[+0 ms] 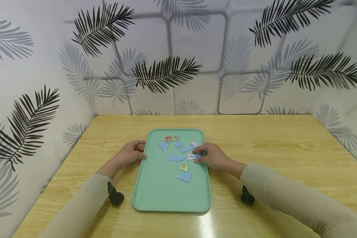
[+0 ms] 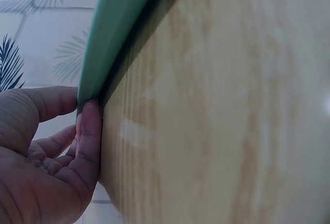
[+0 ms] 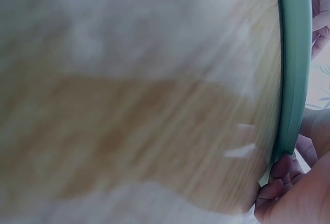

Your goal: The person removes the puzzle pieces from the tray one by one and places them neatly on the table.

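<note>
A pale green tray (image 1: pixel 154 195) lies on the table, holding several irregular flat pieces that look like puzzle pieces. At its left side my left hand (image 1: pixel 129 154) grips the rim; the left wrist view shows thumb and fingertips on the tray edge (image 2: pixel 111 38). My right hand (image 1: pixel 215 157) reaches over the right rim, thumb and index finger pinching a white-and-blue puzzle piece (image 1: pixel 191 156). Part of that piece is hidden under the fingers. In the right wrist view, the other fingers (image 3: pixel 282 166) curl beside the tray's outer wall.
Just above the pinched piece lies another white-and-blue piece (image 1: pixel 188 147). Plain blue pieces (image 1: pixel 175 158) lie around it, with a multicoloured piece (image 1: pixel 172 138) near the far rim and a yellow-patched one (image 1: pixel 183 168) lower down. Wooden table (image 1: pixel 270 142) surrounds the tray; a leaf-patterned wall (image 1: pixel 196 89) stands behind.
</note>
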### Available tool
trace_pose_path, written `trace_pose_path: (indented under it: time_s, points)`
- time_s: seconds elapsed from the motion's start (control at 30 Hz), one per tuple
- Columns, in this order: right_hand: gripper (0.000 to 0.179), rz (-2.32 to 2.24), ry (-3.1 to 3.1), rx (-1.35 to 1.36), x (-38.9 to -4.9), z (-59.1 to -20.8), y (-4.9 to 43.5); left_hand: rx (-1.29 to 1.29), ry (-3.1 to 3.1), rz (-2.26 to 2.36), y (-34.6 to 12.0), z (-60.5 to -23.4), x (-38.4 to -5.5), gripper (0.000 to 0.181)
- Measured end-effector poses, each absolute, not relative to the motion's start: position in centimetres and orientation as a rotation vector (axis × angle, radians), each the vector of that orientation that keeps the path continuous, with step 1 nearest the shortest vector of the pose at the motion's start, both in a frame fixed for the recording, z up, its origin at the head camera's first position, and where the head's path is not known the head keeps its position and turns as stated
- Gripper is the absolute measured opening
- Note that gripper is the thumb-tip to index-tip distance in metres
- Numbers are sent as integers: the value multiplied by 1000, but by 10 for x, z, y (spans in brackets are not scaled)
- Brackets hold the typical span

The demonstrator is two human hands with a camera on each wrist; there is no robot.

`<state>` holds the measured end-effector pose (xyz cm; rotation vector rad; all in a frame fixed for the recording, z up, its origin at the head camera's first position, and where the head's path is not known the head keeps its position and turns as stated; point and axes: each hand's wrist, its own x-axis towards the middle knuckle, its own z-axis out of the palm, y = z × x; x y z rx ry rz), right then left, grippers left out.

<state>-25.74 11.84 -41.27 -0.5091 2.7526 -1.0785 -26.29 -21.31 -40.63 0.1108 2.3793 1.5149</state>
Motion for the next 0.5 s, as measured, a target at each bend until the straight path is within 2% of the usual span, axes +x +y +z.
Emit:
trace_pose_path:
  time_s: [0.5]
  points:
    - [29, -1135, 2723, -524, -255, -411, 120, 104, 2384, 1511, -213, -408, -264, 64]
